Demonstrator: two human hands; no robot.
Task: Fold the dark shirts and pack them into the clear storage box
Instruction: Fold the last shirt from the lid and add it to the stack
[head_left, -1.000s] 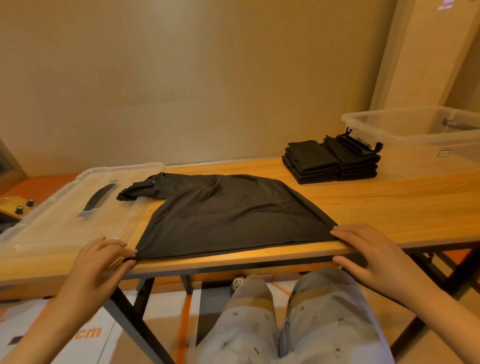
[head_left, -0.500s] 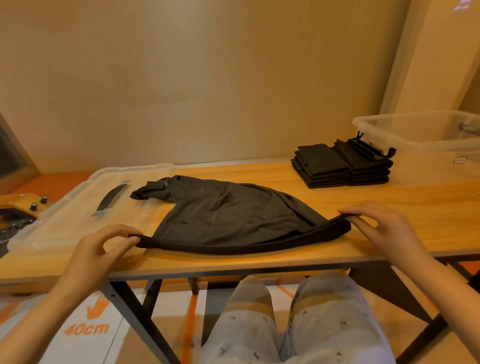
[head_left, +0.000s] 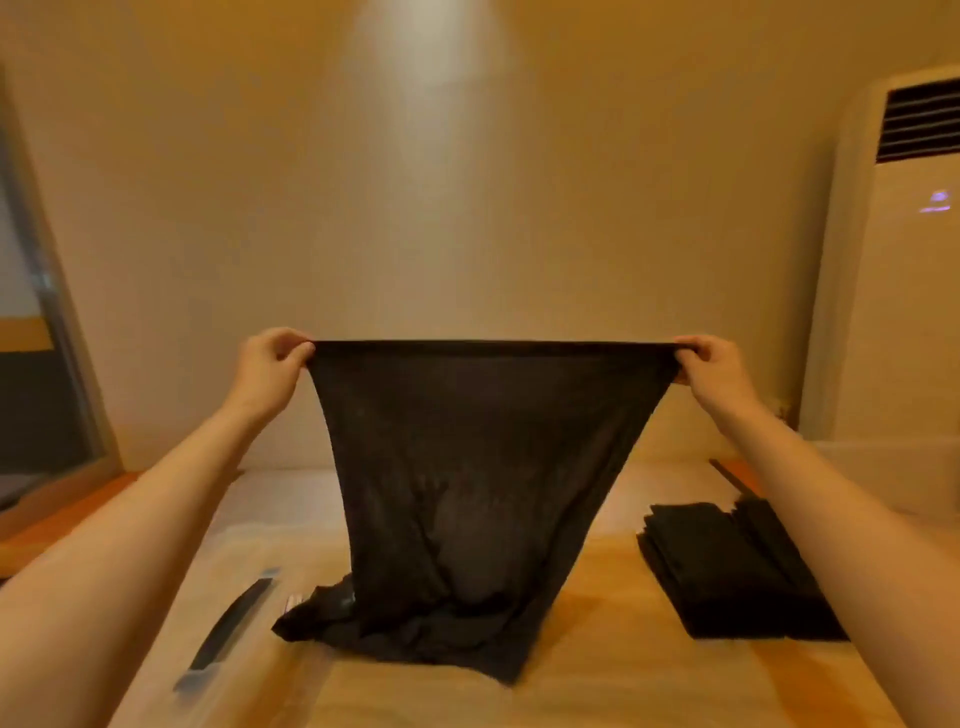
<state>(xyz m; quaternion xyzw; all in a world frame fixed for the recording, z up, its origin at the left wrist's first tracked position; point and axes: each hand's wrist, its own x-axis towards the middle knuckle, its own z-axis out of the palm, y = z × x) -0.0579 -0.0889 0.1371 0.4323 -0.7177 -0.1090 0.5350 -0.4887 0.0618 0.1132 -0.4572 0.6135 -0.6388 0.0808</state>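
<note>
Above the table (head_left: 597, 597), I've raised the shirt (head_left: 467, 467) for folding, left grip (head_left: 272, 358) and right grip (head_left: 709, 364) pinching its hem.

Plain indoor room, home or office undetermined: bare beige wall (head_left: 467, 208), wooden table (head_left: 613, 597), floor-standing air conditioner (head_left: 893, 312) in right corner

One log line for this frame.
dark shirt: held up, bottom on table | left hand: pinches top corner | right hand: pinches top corner | folded stack: on table
</note>
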